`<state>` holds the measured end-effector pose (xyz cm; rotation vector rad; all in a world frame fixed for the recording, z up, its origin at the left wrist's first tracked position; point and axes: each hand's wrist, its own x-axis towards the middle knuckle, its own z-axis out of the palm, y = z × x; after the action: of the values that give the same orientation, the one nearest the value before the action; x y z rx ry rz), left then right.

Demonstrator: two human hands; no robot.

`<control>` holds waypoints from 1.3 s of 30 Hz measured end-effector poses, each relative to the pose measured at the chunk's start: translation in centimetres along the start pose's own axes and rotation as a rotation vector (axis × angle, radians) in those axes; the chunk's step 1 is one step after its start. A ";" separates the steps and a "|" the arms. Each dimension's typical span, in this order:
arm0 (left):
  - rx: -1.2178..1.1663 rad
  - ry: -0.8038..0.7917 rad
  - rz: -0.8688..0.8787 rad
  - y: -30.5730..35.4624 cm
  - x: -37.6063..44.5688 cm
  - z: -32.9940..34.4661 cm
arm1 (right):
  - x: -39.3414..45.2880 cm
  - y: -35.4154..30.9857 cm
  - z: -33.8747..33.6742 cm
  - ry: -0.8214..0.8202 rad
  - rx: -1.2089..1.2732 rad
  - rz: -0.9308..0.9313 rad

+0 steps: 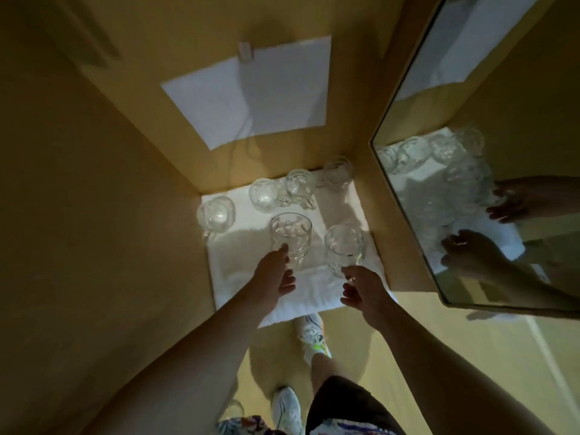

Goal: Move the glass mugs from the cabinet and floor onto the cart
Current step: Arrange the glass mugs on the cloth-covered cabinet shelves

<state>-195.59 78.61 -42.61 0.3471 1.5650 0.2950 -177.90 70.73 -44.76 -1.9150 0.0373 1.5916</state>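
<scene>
Middle mug — gripped by left hand, fingers curled; right mug — touched by half-curled right hand, grip unclear.

Left hand grips tall mug; right hand seemingly touches round mug.

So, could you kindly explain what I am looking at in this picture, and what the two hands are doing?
There is no machine here: a person wears a camera on the head, and it looks down at their own bare arms. They reach into a wooden cabinet whose shelf is covered by a white cloth. The left hand grips the front left mug. The right hand touches the front right mug, but its grip is unclear. Four other mugs stand behind. The glass door at right mirrors the scene.
</scene>
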 end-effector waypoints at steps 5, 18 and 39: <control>-0.108 -0.041 0.089 2.1 -8.2 -3.0 | -7.3 -2.4 1.3 -0.098 0.047 -0.145; -0.123 -0.108 0.507 4.7 -27.2 -7.6 | -26.1 -6.6 1.3 -0.263 0.082 -0.528; -0.117 -0.181 0.692 -4.9 -38.7 -5.8 | -40.1 1.1 -8.8 -0.160 -0.008 -0.781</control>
<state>-201.16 58.88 -8.86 0.7981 1.2019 0.8603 -181.29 50.94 -8.99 -1.5104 -0.6978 1.1813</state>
